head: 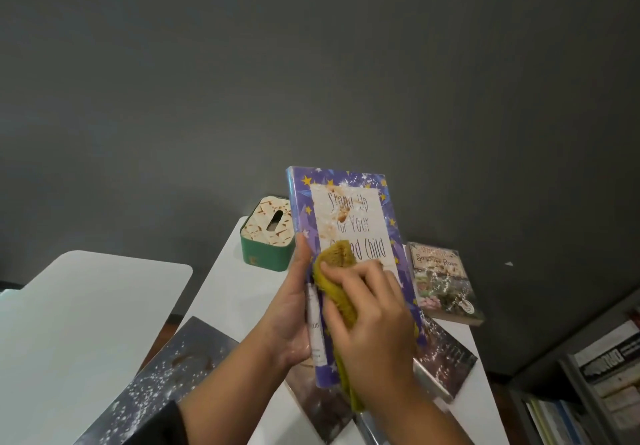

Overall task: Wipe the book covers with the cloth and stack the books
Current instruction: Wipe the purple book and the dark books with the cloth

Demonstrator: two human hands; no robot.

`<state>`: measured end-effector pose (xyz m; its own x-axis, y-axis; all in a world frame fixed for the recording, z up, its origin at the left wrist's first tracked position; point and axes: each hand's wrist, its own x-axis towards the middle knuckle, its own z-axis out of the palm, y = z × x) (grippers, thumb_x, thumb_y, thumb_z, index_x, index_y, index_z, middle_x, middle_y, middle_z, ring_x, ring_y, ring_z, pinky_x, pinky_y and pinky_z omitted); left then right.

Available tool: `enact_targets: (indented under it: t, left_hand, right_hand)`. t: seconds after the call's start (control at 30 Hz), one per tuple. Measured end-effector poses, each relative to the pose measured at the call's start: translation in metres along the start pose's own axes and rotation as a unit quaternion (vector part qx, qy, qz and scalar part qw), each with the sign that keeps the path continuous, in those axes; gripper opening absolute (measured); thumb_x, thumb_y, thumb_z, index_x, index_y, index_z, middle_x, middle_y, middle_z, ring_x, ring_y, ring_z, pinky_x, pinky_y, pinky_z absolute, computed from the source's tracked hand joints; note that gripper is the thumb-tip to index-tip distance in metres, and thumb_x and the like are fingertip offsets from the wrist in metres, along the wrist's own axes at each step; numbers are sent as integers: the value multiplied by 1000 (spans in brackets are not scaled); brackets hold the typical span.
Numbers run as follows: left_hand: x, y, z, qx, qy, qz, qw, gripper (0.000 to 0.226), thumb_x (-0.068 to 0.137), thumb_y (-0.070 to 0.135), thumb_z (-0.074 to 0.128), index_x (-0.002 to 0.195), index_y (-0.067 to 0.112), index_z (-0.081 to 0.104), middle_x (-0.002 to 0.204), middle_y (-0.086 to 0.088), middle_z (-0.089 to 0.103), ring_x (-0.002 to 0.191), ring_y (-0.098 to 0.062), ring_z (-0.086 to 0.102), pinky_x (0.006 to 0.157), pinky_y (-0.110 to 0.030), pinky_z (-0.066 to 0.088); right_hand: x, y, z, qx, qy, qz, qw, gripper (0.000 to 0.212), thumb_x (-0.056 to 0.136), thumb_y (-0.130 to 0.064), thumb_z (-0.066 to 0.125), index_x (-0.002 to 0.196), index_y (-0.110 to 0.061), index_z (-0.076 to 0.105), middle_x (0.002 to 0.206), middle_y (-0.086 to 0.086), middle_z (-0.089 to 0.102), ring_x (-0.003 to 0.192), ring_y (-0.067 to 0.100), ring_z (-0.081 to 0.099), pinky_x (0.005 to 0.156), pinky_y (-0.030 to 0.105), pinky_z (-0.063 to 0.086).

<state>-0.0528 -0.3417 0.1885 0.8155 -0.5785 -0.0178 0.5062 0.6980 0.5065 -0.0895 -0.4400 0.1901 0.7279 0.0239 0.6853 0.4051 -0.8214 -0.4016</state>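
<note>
My left hand (292, 309) grips the spine of a purple book with yellow stars (349, 216), holding it upright above the white table (242, 292). Brown smears and white powder mark its white title panel. My right hand (370, 320) holds a yellow cloth (337, 271) and presses it against the lower part of that cover. A dark, dusty book (446, 354) lies on the table under my hands. A floral paperback (441, 281) lies at the table's far right. Another dark book speckled with white powder (166, 372) sits at the lower left.
A green tissue box (268, 236) stands at the table's far edge, left of the held book. A second white surface (86, 306) lies to the left. A shelf with books (602, 375) stands at the lower right. A dark grey wall fills the background.
</note>
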Motion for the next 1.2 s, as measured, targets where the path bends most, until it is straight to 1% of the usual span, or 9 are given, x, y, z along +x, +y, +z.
enact_targets:
  t: [0.07,0.13,0.23,0.33,0.5,0.63,0.9,1.1,1.2]
  left_hand:
    - [0,-1,-1,-20,-27,3,999,78,51,45,90,117,10,68,123,-17,63,111,-30,63,100,-44,47]
    - [-3,-5,-3,10,5,36,999,68,44,18,95,107,8,72,109,-18,69,93,-29,70,79,-43,58]
    - [-6,-7,-3,83,68,44,993,52,57,-12,66,106,5,64,103,-20,71,88,-32,71,73,-45,59]
    - [-8,-6,-6,109,68,41,991,52,59,-16,53,106,5,62,105,-22,70,92,-34,69,78,-47,57]
    - [-11,-2,-9,129,24,49,990,58,60,-20,48,114,0,58,97,-22,67,88,-30,68,71,-37,59]
    - [-13,-4,-9,150,18,26,988,53,63,-21,48,110,0,58,95,-23,66,91,-32,67,78,-42,58]
    - [-17,3,-8,169,47,2,984,51,61,-12,53,109,5,57,106,-18,70,96,-33,69,77,-45,58]
    - [-13,-1,-6,161,57,20,985,49,61,-12,49,107,3,58,87,-21,66,77,-28,67,67,-37,59]
    - [-14,-3,-6,161,63,8,985,48,60,-11,52,105,5,59,91,-19,70,79,-29,69,67,-39,59]
  right_hand:
    - [5,6,-2,21,-5,5,1000,25,81,-29,59,104,-26,67,90,-13,54,83,5,48,66,10,39]
    - [15,21,-4,37,-1,47,998,25,79,-20,69,103,-26,68,91,-13,55,84,9,52,67,15,41]
    - [27,48,-8,34,2,127,991,26,80,-16,70,104,-28,68,91,-14,53,84,14,56,62,16,39]
    - [27,56,-13,7,-17,112,994,26,79,-16,69,103,-27,68,89,-14,52,84,15,55,60,15,37]
    - [18,23,-17,90,-114,-27,989,29,73,-28,53,97,-29,70,88,-16,55,85,7,53,69,20,44]
    - [23,19,-15,100,-109,-61,987,30,78,-24,51,101,-30,70,93,-16,56,89,11,52,76,23,43]
    - [30,58,-19,56,-6,87,995,29,81,-10,64,103,-29,66,92,-20,53,88,15,55,69,25,47]
    - [7,13,-12,68,-40,-21,997,29,77,-27,55,101,-27,70,88,-15,55,83,8,51,70,16,40]
    - [18,29,-12,78,-6,26,997,26,81,-17,58,102,-29,68,91,-16,54,86,8,52,72,13,40]
